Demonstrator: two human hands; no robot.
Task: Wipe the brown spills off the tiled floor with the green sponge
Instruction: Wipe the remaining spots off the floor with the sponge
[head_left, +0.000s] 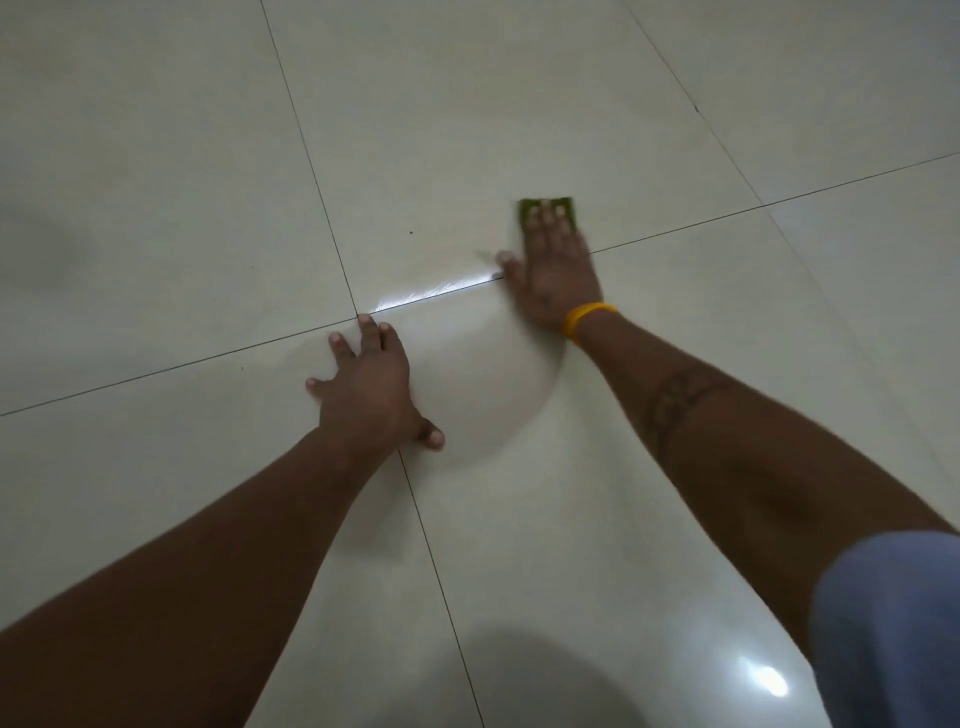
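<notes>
My right hand (553, 270) is flat, fingers straight and together, palm pressing the green sponge (548, 210) into the floor (182, 156). No pinch on it; it's pinned under the fingers, only the far edge and corners showing. Yellow band (587, 319) on that wrist. Sponge sits just past the grout line (779, 200) running left to right, on the far tile.

My left hand (366, 382) is spread wide, empty, palm down near where the grout lines cross. It's bracing my weight, holding nothing.

Handling: the sponge looks thin, soft and light, so it should squash and fold under load. Flat-palm pressure beats a pinch grip; keep the fingers over its middle so the front edge doesn't curl under on a push. The tile is glossy and a wet sheen (441, 288) runs along the grout, so expect it to slide easily, and my bracing hand may slip too.

Brown spills: none clearly visible here. A few tiny dark specks (411, 233) left of the sponge; can't tell if they're spill or dirt.
</notes>
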